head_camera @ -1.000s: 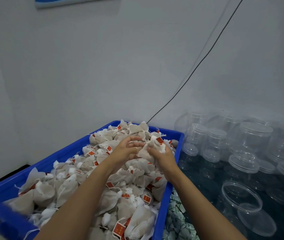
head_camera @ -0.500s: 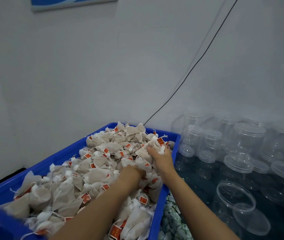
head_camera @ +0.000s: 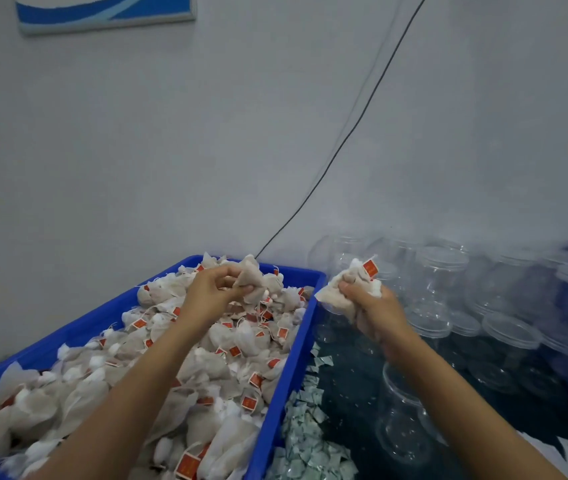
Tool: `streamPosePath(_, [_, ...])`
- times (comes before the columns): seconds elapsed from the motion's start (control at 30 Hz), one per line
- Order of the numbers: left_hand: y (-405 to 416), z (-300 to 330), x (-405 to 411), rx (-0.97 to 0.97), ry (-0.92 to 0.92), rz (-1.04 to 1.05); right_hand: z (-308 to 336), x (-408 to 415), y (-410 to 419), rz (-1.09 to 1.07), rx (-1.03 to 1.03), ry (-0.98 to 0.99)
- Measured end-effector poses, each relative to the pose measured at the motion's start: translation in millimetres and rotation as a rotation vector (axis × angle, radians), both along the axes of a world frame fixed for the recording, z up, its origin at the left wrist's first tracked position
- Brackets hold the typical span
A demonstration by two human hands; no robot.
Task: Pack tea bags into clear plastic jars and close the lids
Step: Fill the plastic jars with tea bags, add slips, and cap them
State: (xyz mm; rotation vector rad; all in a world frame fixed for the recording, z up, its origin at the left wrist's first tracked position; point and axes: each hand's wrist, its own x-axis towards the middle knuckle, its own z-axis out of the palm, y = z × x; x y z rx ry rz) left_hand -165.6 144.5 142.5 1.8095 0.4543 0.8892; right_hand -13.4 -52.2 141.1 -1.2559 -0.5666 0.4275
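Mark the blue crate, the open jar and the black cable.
blue crate (head_camera: 301, 344), head view, on its right rim.
open jar (head_camera: 401, 422), head view, on its clear side wall, lower right of the crate.
black cable (head_camera: 355, 126), head view, on the stretch running down the wall.

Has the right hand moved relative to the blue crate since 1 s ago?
Yes. The right hand, gripping tea bags, has gone rightward: it was over the blue crate and is now past its right wall, above the jars.
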Motion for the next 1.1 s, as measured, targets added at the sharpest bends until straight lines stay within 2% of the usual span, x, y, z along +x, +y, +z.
streamPosePath(0.2, [-83.1,15.1,46.7,-0.049,-0.011,-0.241,6.6,20.8,-78.8,-0.117,-0.081,-0.085])
streamPosePath(0.43, [-159.9,-12.4,111.8,0.168,0.158,-0.356,-12.6,36.3,-127.1,-0.202,-0.081,-0.011])
streamPosePath(0.57, [-171.8,-36.6,126.5,0.276,0.207,-0.298,-24.3,43.3,-139.9,-0.206,-0.112,-0.003])
streamPosePath(0.67, [-175.2,-50.1,129.2,0.338,0.173,-0.219,-34.2,50.1,-147.3,-0.068,-0.071,0.061])
streamPosePath(0.8, [-182.0,-58.9,129.8,0.364,0.063,-0.12,-44.5,47.1,-147.5,0.095,-0.127,0.004])
streamPosePath(1.0, [-179.4,-69.6,127.9,0.513,0.052,-0.126,-53.9,47.0,-139.3,0.082,-0.212,-0.083])
streamPosePath(1.1, [-182.2,-71.9,128.5,0.518,0.031,-0.125,-59.9,46.0,-136.1,0.038,-0.168,-0.155])
